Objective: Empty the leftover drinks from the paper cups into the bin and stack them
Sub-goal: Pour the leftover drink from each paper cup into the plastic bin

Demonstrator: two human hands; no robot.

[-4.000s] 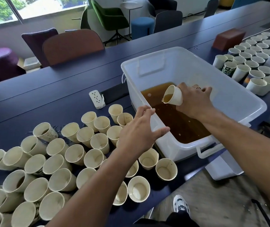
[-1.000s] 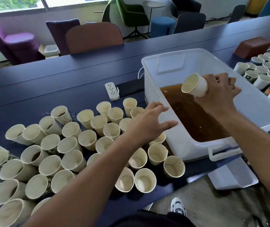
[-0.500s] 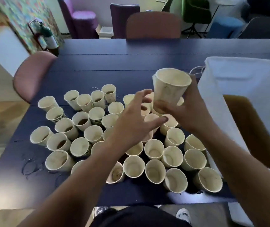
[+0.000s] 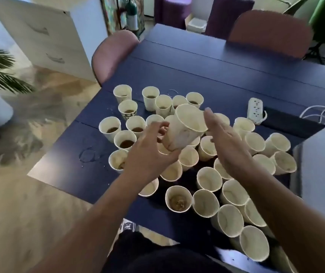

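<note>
An empty cream paper cup (image 4: 183,133) hangs tilted above a crowd of several paper cups on the dark blue table (image 4: 197,75). My left hand (image 4: 149,154) grips the cup's base between thumb and fingers. My right hand (image 4: 224,142) lies against the cup's right side near the rim, fingers straight. Cups with brown drink (image 4: 125,143) stand at the far left of the crowd. Empty cups (image 4: 209,179) stand near and to the right. Only a pale wall of the bin (image 4: 319,164) shows at the right edge.
A white power strip (image 4: 255,110) with its cable lies beyond the cups. A wet ring (image 4: 87,155) marks the table near its left edge. A pink chair (image 4: 112,54) stands at the table's left end and a brown chair (image 4: 270,32) at the far side.
My right hand carried the emptied cup left from over the bin to above the cups. My left hand has closed on its base and the right hand's fingers have straightened. My view swung left.
</note>
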